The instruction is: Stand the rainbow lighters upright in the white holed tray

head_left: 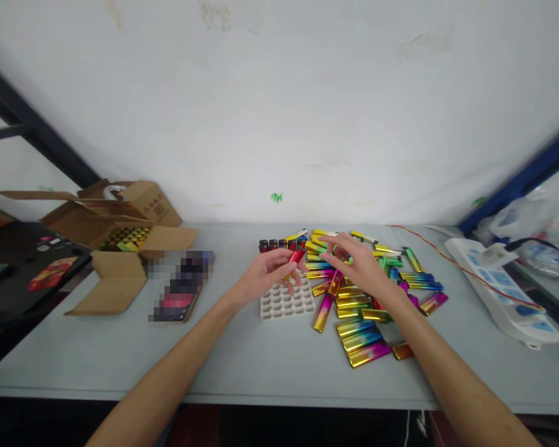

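Note:
My left hand (277, 267) is closed around a red lighter (297, 256), tilted above the white tray (287, 313). The tray has rows of small holes. At its back, several lighters with dark tops (272, 244) stand upright, partly hidden behind my left hand. My right hand (349, 257) is over the loose lighters, its thumb and forefinger apart, with nothing visible between them. Under and around it lie many shiny lighters (361, 341) in gold, blue, green, pink and red, scattered and overlapping. My right forearm covers some of them.
An opened cardboard box (158, 202) with yellowish lighters (129, 236) inside stands at the back left, flaps spread. In front lies a phone (184, 288), partly pixelated. A white power strip (503, 292) and a red-yellow cord (451, 257) are on the right, beside plastic bags (535, 217).

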### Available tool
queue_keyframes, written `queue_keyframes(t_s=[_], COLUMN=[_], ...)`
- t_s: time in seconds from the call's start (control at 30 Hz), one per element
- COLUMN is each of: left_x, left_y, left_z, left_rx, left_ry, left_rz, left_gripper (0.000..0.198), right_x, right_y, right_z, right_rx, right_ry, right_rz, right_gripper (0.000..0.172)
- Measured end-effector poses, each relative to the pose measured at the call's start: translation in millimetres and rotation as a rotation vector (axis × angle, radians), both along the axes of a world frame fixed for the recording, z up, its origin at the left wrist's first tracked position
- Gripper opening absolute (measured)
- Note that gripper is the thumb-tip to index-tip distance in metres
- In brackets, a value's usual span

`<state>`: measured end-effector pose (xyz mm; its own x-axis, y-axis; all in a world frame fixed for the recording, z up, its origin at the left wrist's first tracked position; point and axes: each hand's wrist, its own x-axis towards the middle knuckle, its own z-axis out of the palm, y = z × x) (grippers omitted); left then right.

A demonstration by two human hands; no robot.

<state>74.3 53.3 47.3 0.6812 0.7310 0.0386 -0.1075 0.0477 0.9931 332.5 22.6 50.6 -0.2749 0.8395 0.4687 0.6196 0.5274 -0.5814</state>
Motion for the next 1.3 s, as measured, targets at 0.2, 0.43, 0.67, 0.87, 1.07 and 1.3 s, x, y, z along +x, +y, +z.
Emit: queue_keyframes(t_s=[0.2, 0.43, 0.67, 0.87, 1.07, 1.3], left_x=[5.6, 7.0, 6.0, 2.5, 1.7, 6.7], left_y=[-1.5, 6.6, 11.5, 16.9, 17.6, 8.2], left_z=[-9.4, -22.9, -24.9, -24.3, -23.9, -17.4], left_rx=[-0.093, -0.095, -0.004, 0.009, -0.002, 0.028], left_ry=[-0.058, 0.084, 0.188, 0.203, 0.184, 0.052], left_rz=[0.059, 0.221, 0.411, 0.529, 0.512, 0.379], left_gripper=[0.039, 0.057, 0.062, 0.049, 0.055, 0.052], right_x=[4.2, -3.8, -2.1, -2.5, -3.3, -3.5], right_y=[-16.4, -25.3, -23.0, -21.6, -21.7, -20.5], right_z=[-7.1, 0.6, -4.4, -5.8, -6.0, -5.4], right_rx=[0.041, 0.041, 0.066, 0.102, 0.11, 0.092], right_ry=[-0.179, -0.173, -0.179, -0.152, -0.142, -0.184], right_rz=[0.0, 0.037, 0.014, 0.017, 0.026, 0.013], right_gripper=[0.031, 0.028, 0.027, 0.023, 0.023, 0.025])
